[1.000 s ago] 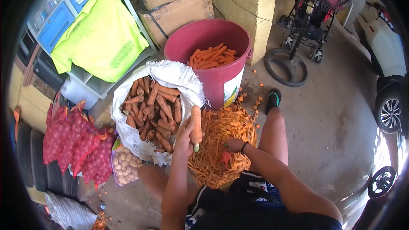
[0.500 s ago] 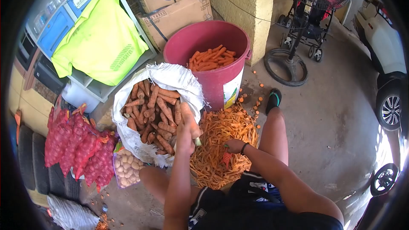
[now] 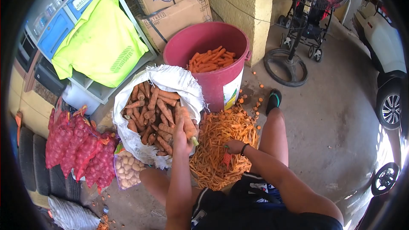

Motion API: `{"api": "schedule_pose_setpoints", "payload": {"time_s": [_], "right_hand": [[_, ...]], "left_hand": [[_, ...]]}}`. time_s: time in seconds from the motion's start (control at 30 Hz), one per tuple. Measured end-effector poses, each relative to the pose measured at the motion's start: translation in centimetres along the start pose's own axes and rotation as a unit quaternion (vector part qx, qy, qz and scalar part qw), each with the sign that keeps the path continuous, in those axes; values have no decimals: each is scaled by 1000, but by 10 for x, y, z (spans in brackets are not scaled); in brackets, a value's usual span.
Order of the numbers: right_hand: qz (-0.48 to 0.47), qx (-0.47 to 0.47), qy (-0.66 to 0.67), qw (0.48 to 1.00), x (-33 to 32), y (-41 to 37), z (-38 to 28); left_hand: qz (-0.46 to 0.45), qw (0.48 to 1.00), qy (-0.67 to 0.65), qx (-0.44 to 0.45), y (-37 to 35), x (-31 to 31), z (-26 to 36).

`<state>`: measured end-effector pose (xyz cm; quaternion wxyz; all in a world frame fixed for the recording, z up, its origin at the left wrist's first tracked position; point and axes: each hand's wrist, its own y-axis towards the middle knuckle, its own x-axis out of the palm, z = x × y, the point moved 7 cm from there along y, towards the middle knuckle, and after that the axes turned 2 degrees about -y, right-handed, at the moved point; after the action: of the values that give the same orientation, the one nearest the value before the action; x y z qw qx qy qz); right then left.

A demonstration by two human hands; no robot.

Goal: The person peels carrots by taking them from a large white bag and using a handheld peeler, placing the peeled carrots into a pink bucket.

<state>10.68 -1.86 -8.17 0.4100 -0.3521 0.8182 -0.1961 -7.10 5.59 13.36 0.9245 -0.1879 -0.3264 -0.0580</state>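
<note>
My left hand (image 3: pixel 182 139) is closed around a carrot (image 3: pixel 187 123), its stem end pointing down toward me. It is above the right edge of a white woven sack (image 3: pixel 123 121) full of unpeeled carrots (image 3: pixel 149 110). My right hand (image 3: pixel 234 146), with a dark band at the wrist, is closed over a heap of carrot peelings (image 3: pixel 217 170). A bit of green shows at its fingers, but what it holds is too small to make out. Just below that hand lies a red, mesh-like piece (image 3: pixel 227 158).
Behind the heap stands a maroon bin (image 3: pixel 208 79) with peeled carrots (image 3: pixel 211 59) inside. Red net bags of onions (image 3: pixel 76 149) and a bag of potatoes (image 3: pixel 128 168) are at left. Carrot slices lie near my foot (image 3: pixel 274 101). A stand fan (image 3: pixel 291 66) and a vehicle (image 3: pixel 390 59) are at right.
My left hand has tilted the carrot slightly and shifted a little left and down, toward the sack. My right hand has stayed nearly in place over the peelings.
</note>
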Motion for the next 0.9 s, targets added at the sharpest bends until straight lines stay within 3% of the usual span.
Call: {"api": "schedule_pose_setpoints", "payload": {"time_s": [0.07,0.17,0.27,0.47,0.57,0.67,0.77,0.9], "right_hand": [[-7,6,-13,1000,-2,-2,-1],[-14,2,-26,1000,0,1,0],[-18,2,-29,999,3,1,2],[-21,14,-35,999,-5,-7,-5],[-15,13,-34,999,1,0,-1],[2,8,-19,1000,1,0,0],[14,3,-3,1000,-1,-2,0],[-2,-7,-24,1000,2,3,1]], "left_hand": [[-7,1000,-10,11,-4,9,5],[-24,989,145,24,-9,15,6],[-48,989,140,30,-8,20,6],[-7,1000,24,-3,-4,18,-1],[-47,994,85,44,-6,30,3],[-29,999,14,-14,-8,35,2],[-24,993,108,49,-5,34,5],[-25,998,48,34,-7,37,6]]}}
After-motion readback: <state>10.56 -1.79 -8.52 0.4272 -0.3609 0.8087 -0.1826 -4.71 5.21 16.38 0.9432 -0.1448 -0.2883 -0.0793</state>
